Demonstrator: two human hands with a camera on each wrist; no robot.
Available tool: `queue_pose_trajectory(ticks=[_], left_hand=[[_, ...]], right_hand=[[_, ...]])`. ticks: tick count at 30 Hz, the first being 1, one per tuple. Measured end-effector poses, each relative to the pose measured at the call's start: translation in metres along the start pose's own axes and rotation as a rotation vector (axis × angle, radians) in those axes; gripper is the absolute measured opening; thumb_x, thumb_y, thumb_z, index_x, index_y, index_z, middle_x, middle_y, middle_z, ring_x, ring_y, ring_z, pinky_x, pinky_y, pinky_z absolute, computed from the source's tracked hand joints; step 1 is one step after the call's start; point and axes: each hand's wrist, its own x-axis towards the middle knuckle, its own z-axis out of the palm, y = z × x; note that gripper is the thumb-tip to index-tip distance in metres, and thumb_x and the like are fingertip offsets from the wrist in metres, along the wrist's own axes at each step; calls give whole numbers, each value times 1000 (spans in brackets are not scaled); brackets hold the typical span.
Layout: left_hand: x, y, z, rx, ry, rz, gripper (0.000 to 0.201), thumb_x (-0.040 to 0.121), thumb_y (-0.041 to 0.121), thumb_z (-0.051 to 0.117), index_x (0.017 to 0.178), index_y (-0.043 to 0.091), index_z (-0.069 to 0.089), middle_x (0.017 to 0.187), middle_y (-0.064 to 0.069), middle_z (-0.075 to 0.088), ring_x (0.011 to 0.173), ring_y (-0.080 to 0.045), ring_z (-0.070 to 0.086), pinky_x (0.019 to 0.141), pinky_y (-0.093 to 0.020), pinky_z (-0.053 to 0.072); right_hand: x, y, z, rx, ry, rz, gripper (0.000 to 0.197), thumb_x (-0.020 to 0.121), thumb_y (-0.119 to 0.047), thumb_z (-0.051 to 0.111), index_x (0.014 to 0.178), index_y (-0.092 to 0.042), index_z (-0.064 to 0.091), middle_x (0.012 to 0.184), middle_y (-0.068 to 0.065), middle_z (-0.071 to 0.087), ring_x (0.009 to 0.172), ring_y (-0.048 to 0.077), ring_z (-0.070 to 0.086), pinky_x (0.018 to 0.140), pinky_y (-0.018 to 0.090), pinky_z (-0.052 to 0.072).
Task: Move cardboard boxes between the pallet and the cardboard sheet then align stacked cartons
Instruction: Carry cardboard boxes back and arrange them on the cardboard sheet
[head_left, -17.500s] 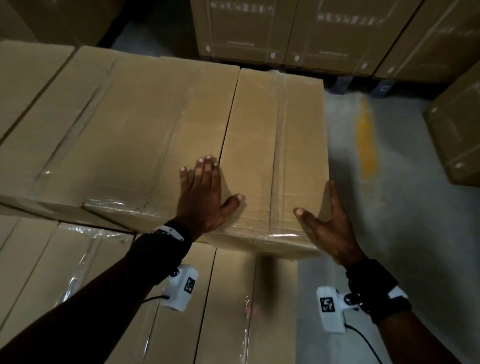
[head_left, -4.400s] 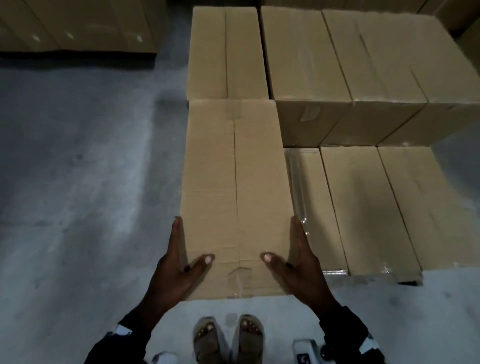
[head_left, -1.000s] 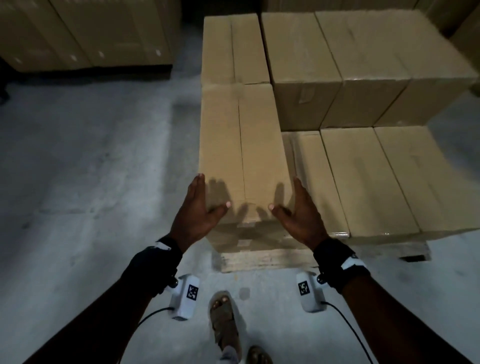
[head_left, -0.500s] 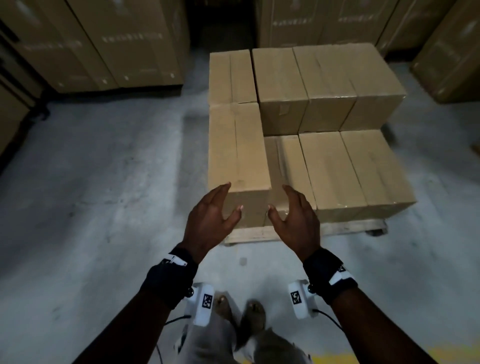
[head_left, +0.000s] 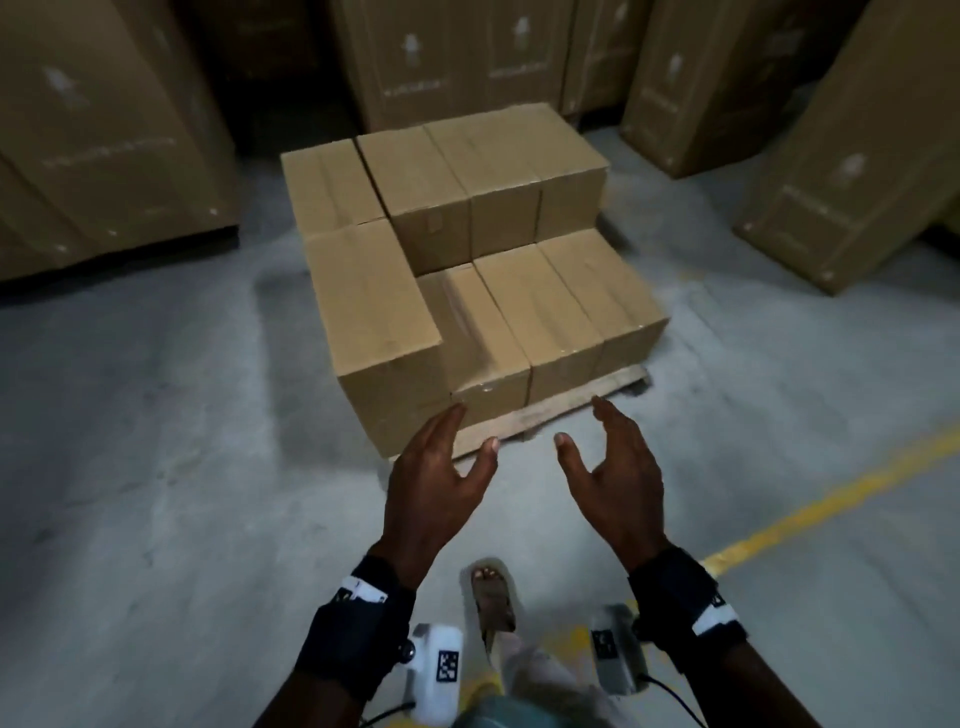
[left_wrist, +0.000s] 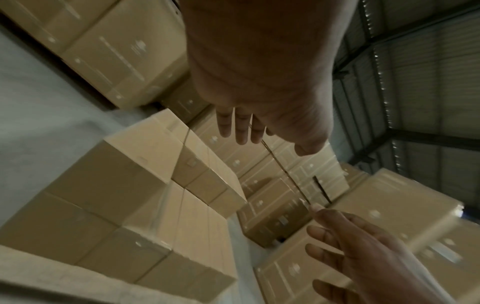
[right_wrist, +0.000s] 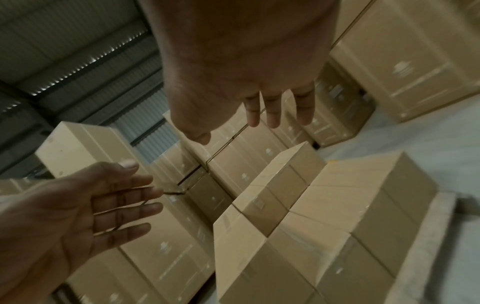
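Left hand: the left hand (head_left: 434, 483) is raised in front of the person, fingers spread and nearly straight, thumb out, palm turned inward; it has hold of nothing.
Right hand: the right hand (head_left: 621, 486) mirrors it, fingers loose and extended, palm facing the other hand, also holding nothing.
Gap between hands: the two palms face each other with bare air between them.
Stacked cartons: the stacked cartons (head_left: 467, 249) sit ahead of both hands, apart from them, with no finger touching cardboard.
Nearest carton: the tall left front carton (head_left: 374, 322) stands at the near left corner of the load, just beyond the left fingertips in the head view, level with the back row.
Lower cartons: three lower front cartons (head_left: 545, 312) lie side by side to its right, one layer down, ahead of the right hand.
Back row: the back row cartons (head_left: 467, 166) stand flush against each other, two layers high.
Pallet: the wooden pallet (head_left: 561, 410) shows as a pale edge beneath the front cartons, between them and the hands.
Floor: grey concrete floor (head_left: 156, 441), with a yellow line (head_left: 831, 499) running off to the right.
Surroundings: large printed cartons (head_left: 104, 130) ring the space behind and beside the load.
Feet: one sandalled foot (head_left: 491, 597) shows below, between the wrists.
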Motion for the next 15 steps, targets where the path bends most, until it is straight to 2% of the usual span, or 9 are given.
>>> queue_pose_trajectory(ticks=[3, 5, 7, 10, 13, 15], left_hand=[[-26, 31, 20, -54, -76, 45, 62, 91, 55, 56, 136, 13, 60, 135, -1, 64, 125, -15, 57, 100, -22, 42], [-40, 58, 36, -86, -132, 84, 59, 91, 53, 58, 136, 15, 60, 135, 1, 64, 125, -12, 56, 100, -20, 41], [-52, 87, 55, -104, -197, 148, 60, 91, 54, 58, 137, 16, 59, 135, 2, 63, 125, -12, 56, 102, -23, 43], [-68, 130, 86, -124, -279, 243, 63, 90, 58, 54, 138, 17, 59, 135, 3, 63, 124, -13, 58, 102, -31, 48], [-86, 180, 124, -135, -335, 329, 59, 91, 54, 56, 137, 17, 59, 134, 6, 64, 123, -11, 57, 100, -23, 43], [-99, 211, 150, -144, -381, 377, 58, 90, 53, 57, 137, 18, 59, 134, 6, 63, 123, -10, 57, 99, -23, 43]], right_hand=[[-38, 18, -46, -14, 63, 141, 63, 94, -49, 65, 147, -20, 47, 143, 2, 56, 131, 23, 53, 102, 44, 48], [-61, 30, -79, -10, 120, 189, 64, 93, -52, 64, 148, -24, 46, 141, -1, 56, 128, 22, 55, 97, 49, 51], [-82, 46, -112, -11, 199, 234, 64, 92, -53, 65, 147, -26, 46, 140, -3, 57, 127, 20, 56, 93, 51, 54], [-109, 71, -157, -26, 308, 301, 64, 92, -46, 69, 147, -22, 48, 140, -1, 58, 129, 19, 55, 95, 48, 53], [-134, 104, -202, -58, 407, 354, 63, 91, -43, 71, 145, -19, 51, 137, 1, 61, 126, 20, 58, 95, 40, 52], [-150, 130, -231, -91, 454, 384, 61, 90, -41, 73, 143, -17, 52, 135, 3, 63, 123, 22, 60, 93, 37, 51]])
